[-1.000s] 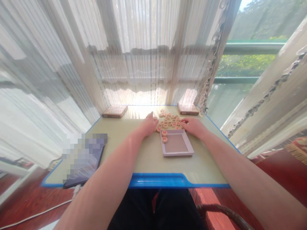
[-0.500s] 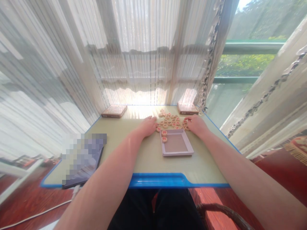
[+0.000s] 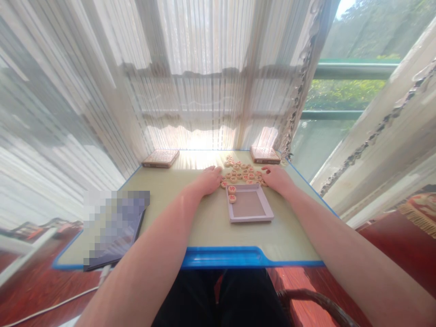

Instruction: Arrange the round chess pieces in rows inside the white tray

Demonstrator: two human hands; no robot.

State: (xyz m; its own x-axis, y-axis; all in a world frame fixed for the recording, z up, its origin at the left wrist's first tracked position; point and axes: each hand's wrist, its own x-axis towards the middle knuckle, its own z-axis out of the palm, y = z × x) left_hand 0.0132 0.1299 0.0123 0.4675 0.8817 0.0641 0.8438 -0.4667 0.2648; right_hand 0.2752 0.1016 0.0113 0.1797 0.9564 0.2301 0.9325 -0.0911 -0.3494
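Round wooden Chinese chess pieces [image 3: 239,175] with red and dark characters lie in a loose pile on the pale table. My left hand [image 3: 210,180] rests at the pile's left edge, fingers stretched out and nothing seen in them. At the right edge, my right hand [image 3: 276,178] lies with slightly bent, parted fingers against the outermost pieces; part of its underside is hidden. Just in front of the pile sits a shallow, light purple box [image 3: 270,212]. Inside its left side are two pieces with red characters, a far piece [image 3: 232,189] and a nearer piece [image 3: 232,198].
Flat patterned boxes stand at the table's back, a left box [image 3: 161,158] and a right box [image 3: 265,155]. A dark, partly blurred-out tablet-like device [image 3: 136,222] lies left of my forearm, with a white cable [image 3: 68,299]. Blue trim [image 3: 223,257] edges the table.
The whole view has shifted slightly. Both hands stay beside the pile, with no clear change in their grip, and the two pieces remain in the box.
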